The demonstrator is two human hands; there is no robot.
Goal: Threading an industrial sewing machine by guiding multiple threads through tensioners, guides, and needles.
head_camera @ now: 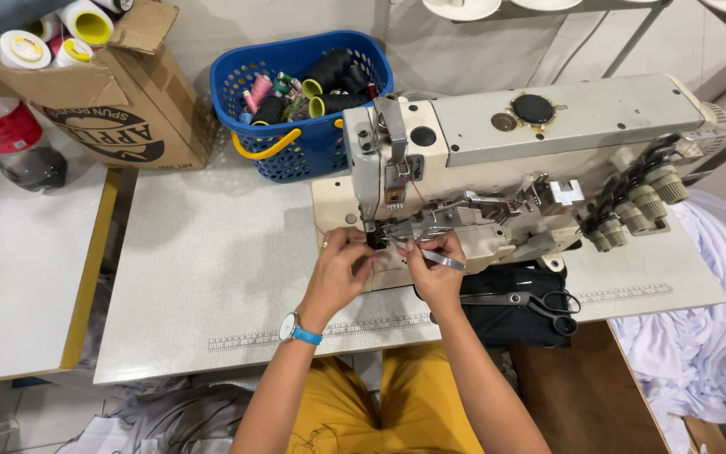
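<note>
Between pinching hands [388,267]: tweezers [440,257].

Both hands [392,265] raised together, fingers pinched

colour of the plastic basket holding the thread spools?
Blue plastic basket with a yellow handle; clearest in the head view.

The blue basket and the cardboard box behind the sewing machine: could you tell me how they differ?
The blue basket is perforated plastic with a yellow handle; the cardboard box is plain brown with open flaps. The blue basket stands upright and holds mostly dark, smaller spools; the cardboard box leans and holds large white and yellow cones. Both hold thread.
</note>
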